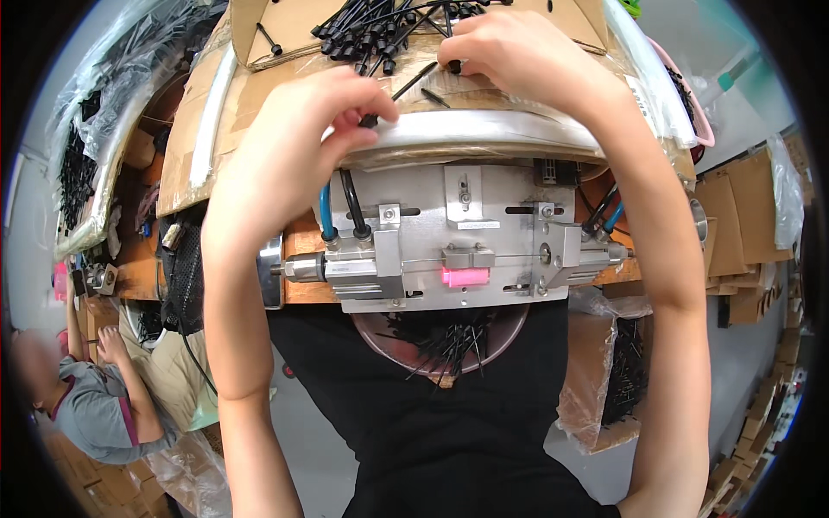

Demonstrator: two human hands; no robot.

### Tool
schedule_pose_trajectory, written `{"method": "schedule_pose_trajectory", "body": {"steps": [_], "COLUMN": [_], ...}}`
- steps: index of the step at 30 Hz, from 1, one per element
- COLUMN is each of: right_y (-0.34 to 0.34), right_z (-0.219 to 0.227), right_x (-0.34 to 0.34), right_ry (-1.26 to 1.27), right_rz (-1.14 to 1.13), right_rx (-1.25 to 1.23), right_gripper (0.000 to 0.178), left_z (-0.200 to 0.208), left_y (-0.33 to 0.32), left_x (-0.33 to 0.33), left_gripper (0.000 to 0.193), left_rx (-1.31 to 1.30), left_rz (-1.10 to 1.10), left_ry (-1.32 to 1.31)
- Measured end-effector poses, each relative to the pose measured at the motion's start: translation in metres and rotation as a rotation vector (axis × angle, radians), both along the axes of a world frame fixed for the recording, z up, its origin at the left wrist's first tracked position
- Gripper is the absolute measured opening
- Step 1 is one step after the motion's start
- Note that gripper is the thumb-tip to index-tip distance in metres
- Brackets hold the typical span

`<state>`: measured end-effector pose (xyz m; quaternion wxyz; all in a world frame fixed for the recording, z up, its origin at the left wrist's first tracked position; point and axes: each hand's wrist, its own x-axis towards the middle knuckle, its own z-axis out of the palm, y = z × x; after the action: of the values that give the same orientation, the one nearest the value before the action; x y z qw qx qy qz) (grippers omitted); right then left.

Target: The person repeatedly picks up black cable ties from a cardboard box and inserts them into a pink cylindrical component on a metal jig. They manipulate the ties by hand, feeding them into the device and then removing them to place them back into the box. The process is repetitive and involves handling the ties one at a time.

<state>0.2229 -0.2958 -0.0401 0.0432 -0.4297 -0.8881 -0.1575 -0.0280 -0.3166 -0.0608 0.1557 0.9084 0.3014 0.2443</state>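
Black-capped rod [414, 80] sits over the cardboard surface, your left hand [311, 116] pinched narrow at its cap end. Your right hand [509, 47] curls narrow over a second rod [455, 66]; can't tell if it's gripped. Loose pin [434, 97] lies just beside. Risks, my guess: a weak pinch drops the rod; pulling 1 from the tangled pile [371, 34] drags extras out. Containers: cardboard tray [294, 22] holds the pile; pinkish bowl [380, 356], below the metal clamping fixture [423, 194], holds black rods; plastic-lined box [583, 397], lower right, holds more.
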Motion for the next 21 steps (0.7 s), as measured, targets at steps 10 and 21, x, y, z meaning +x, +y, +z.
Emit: {"method": "schedule_pose_trajectory", "body": {"steps": [10,21], "right_y": [-0.065,-0.162], "right_z": [0.011,-0.036], "right_x": [0.037,0.04], "right_ry": [1.657,1.561], "right_rz": [0.106,0.18], "right_rx": [-0.363,-0.063], "right_gripper": [0.026,0.017], "left_z": [-0.102,-0.125], "left_y": [-0.178,-0.172], "left_x": [0.036,0.058], "left_gripper": [0.065,0.071], "left_rx": [0.074,0.066], "left_rz": [0.249,0.208], "left_ry": [-0.063,0.102]}}
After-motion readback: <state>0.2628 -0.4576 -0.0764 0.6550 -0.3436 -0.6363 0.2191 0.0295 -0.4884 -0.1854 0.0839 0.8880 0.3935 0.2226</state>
